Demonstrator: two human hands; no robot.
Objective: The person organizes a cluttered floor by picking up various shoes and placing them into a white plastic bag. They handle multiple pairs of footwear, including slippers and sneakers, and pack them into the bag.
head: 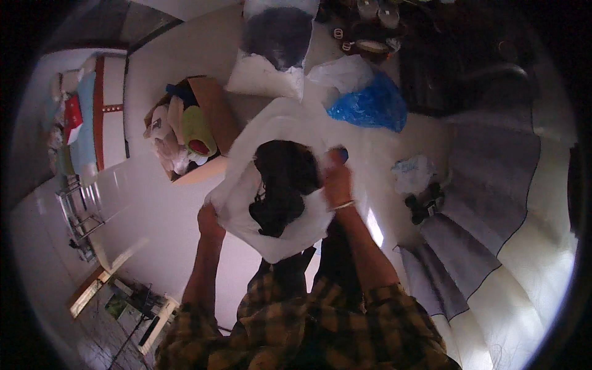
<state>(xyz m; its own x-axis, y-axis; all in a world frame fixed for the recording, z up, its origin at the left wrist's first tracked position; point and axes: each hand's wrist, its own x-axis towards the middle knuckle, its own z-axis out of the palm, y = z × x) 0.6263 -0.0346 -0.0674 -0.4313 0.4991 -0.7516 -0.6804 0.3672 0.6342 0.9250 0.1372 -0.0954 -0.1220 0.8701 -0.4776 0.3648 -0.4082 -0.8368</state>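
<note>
In front of my body a white plastic bag [273, 120] is spread with its mouth facing up. Dark items [282, 185], black and soft-looking, lie inside it; what they are exactly is too dim to tell. The bag's left rim is gripped by my left hand [210, 223]. On the opposite side my right hand [337, 182] is closed on the right rim and somewhat blurred. A small dark blue object [342, 154] shows at the right fingertips, and I cannot tell whether it is held. A pale band circles the right wrist.
An opened cardboard box [212, 113] with soft toys stands left of the bag. Beyond it lies a white bag with dark contents [277, 37]. A blue plastic bag [370, 104] is at the upper right. Black dumbbells [425, 203] rest near a grey curtain [490, 185].
</note>
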